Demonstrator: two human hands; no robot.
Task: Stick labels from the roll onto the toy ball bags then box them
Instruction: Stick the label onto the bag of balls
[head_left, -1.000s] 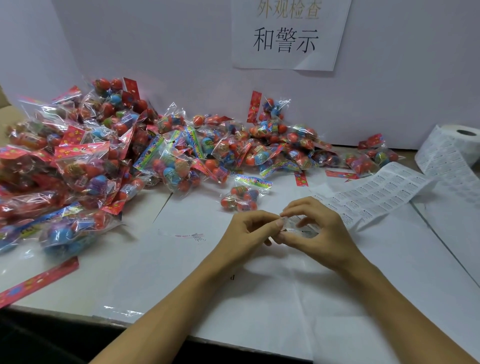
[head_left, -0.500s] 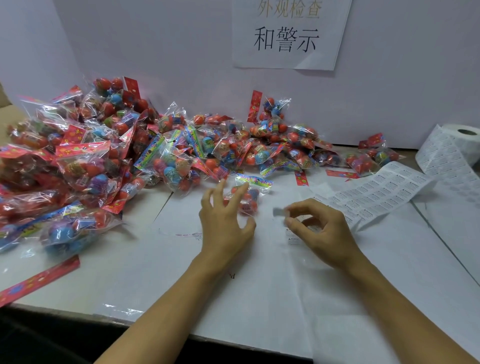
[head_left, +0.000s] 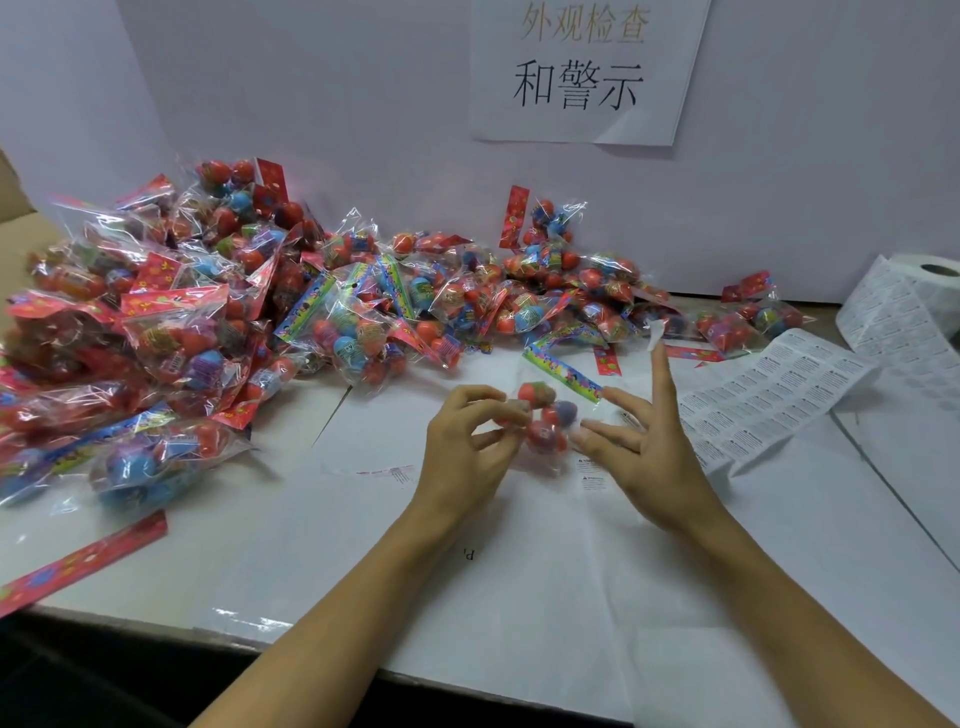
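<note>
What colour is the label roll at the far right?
White, with small dark print; the label roll shows in the head view.

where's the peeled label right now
In the head view it sticks to the raised index fingertip of the right hand, right of centre, above the bag the left hand holds: label.

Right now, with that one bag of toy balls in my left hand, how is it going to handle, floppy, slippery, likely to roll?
The bag of toy balls will probably sag: its clear film looks thin and crinkly, loose round a few separate balls. The glossy film may be slippery, so the left hand likely needs a pinching grip. Set down, it should slump, not roll.
</note>
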